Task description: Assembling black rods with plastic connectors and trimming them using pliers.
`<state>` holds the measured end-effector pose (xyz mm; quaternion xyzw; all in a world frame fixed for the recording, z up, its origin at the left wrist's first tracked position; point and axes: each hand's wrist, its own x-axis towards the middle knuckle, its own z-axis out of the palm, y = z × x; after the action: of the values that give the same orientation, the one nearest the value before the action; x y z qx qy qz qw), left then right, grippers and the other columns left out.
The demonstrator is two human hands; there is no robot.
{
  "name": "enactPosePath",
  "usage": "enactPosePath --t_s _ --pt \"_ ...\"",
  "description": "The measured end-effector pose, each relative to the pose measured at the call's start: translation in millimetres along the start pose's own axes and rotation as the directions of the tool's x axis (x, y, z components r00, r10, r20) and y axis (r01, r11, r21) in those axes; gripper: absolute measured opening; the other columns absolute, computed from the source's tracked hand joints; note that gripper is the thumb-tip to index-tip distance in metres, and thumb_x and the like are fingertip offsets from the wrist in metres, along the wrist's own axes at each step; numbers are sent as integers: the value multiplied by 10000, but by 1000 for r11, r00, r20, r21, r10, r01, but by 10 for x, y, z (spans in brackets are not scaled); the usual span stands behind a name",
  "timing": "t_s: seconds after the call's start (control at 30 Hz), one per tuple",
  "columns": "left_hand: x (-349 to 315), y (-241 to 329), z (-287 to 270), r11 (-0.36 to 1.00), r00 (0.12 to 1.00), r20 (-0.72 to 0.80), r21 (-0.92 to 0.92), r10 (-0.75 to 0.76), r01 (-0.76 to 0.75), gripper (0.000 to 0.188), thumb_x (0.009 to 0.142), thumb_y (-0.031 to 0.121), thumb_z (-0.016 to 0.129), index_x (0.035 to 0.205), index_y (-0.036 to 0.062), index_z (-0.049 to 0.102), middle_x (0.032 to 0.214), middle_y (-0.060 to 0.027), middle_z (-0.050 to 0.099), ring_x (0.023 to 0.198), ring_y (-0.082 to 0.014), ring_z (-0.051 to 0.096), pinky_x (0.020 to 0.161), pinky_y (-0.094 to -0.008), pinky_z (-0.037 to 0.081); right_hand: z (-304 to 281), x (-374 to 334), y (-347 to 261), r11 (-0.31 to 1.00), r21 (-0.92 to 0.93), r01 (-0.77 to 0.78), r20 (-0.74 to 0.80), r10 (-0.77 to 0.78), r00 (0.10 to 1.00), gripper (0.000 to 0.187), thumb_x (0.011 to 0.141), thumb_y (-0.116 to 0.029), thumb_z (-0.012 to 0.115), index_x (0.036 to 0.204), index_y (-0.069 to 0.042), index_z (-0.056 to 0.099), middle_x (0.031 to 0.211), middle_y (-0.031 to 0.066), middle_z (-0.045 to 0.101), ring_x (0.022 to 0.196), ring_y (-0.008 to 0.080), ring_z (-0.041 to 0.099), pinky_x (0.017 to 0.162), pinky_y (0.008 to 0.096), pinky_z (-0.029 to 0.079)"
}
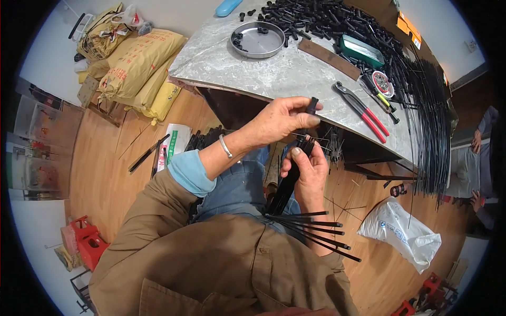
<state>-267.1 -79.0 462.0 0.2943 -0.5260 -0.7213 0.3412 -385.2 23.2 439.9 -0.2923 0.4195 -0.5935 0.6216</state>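
Above my lap, my left hand (290, 117) pinches a small black plastic fitting (313, 105) between thumb and fingers. Just below it, my right hand (310, 167) is closed around a bundle of slim black ribs (286, 190). Short thin wires (318, 141) stick out sideways at the bundle's upper end, close under the fitting. Whether the fitting touches the bundle I cannot tell. At the lower end several black rods (321, 230) with blunt tips fan out to the right over my right forearm.
A marble-patterned table (221, 66) ahead carries a round metal tray (258, 41), a heap of black fittings (316, 18), red-handled pincers (363, 113), a green box (362, 51) and long black rods (429, 116). Yellow sacks (142, 66) and a white sack (398, 231) lie about. Another person (469, 163) is at right.
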Motion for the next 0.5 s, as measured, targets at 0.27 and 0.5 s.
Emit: enactPosePath --t_s 0.27,0.5 --pt "-17 -57 -92 995 997 43 -85 61 -57 392 944 161 571 1296 5 494 994 -59 626 890 -121 617 815 -276 532 -22 33 17 999 45 -6 35 4 999 138 899 -87 575 1006 -9 535 773 64 560 587 138 542 482 257 459" --pt "-37 -39 -134 989 992 119 -142 48 -31 401 951 190 558 1305 15 486 1035 -65 633 935 -139 616 848 -282 509 -52 42 39 999 41 -28 14 27 1000 136 894 -93 578 994 -8 540 770 67 556 573 147 527 470 267 442"
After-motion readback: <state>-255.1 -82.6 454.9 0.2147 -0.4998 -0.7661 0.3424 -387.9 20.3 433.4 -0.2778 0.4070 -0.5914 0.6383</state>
